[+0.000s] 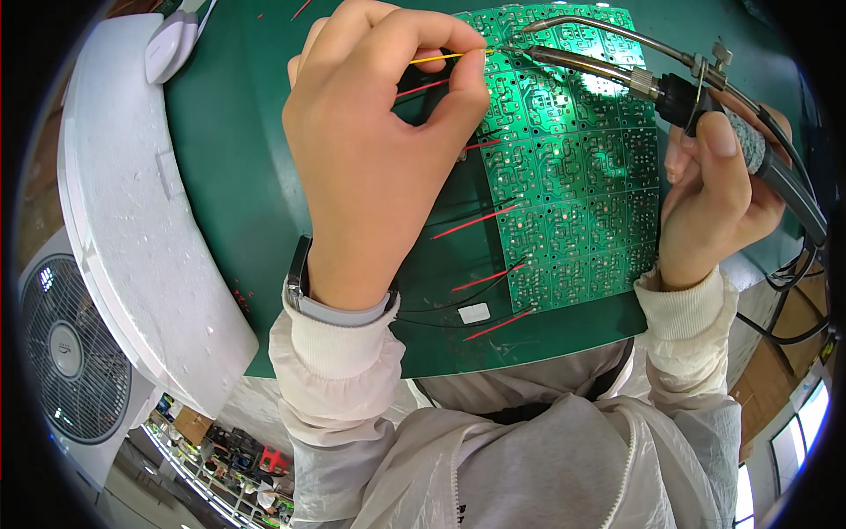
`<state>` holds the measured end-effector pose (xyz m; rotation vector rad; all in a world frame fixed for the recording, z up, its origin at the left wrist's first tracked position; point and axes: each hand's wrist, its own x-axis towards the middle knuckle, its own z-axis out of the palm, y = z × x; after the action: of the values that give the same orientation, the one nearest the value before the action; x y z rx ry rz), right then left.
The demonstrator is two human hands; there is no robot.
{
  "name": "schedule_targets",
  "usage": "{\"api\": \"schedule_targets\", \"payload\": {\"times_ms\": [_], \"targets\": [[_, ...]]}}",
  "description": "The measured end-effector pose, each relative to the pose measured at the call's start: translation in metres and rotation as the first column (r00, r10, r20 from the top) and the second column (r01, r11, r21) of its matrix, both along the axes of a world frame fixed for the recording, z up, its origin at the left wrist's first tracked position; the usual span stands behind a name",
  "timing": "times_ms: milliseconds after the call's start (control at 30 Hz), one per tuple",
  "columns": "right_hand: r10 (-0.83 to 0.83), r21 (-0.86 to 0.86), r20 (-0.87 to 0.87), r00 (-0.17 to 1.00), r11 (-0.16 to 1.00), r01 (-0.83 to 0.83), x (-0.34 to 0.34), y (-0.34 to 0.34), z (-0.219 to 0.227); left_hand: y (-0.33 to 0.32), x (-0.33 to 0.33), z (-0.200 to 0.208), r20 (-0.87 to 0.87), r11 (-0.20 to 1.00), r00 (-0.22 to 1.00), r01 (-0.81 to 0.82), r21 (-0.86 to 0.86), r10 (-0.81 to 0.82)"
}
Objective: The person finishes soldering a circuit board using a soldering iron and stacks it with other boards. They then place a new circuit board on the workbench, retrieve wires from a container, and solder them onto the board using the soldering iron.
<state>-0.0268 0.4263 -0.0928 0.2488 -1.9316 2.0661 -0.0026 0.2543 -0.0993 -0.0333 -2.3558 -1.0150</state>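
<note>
A green panel of circuit boards (564, 167) lies on the green mat, with red wires (476, 222) and thin black wires sticking out past its left edge. Between thumb and forefinger, my left hand (379, 132) pinches a yellow wire (436, 59), whose end reaches the panel's upper left edge. My right hand (723, 185) grips a soldering iron (608, 69) by its padded handle. The iron's tip is at the yellow wire's end, close to my left fingertips. A thin curved metal tube (599, 26) is clamped to the iron and ends above the panel.
White foam (123, 176) borders the mat (229, 159) on the left, with a white plastic device (172, 46) on its upper end. A fan (70, 344) stands beyond it. A small white label (474, 313) lies below the panel. Black cable (784, 335) hangs at the right.
</note>
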Motion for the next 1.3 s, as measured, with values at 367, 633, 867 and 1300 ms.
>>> {"api": "schedule_targets", "payload": {"times_ms": [367,633,867,1300], "targets": [[0.051,0.007,0.008,0.999,0.999,-0.052,0.000,0.000,0.001,0.004,0.001,0.004,0.051,1.000,0.999,0.002,0.031,-0.004],[0.024,0.016,0.005,1.000,1.000,-0.024,0.000,-0.003,0.002,0.000,-0.002,0.007,0.008,0.994,0.999,0.038,-0.105,-0.037],[0.024,0.067,-0.027,0.999,0.997,-0.022,0.002,0.000,0.000,0.001,-0.004,0.018,0.144,0.939,0.989,0.069,-0.336,-0.020],[0.028,0.069,-0.025,0.999,0.997,-0.026,0.002,-0.001,0.001,0.001,-0.006,-0.005,-0.052,0.965,0.995,0.098,0.244,-0.088]]}}
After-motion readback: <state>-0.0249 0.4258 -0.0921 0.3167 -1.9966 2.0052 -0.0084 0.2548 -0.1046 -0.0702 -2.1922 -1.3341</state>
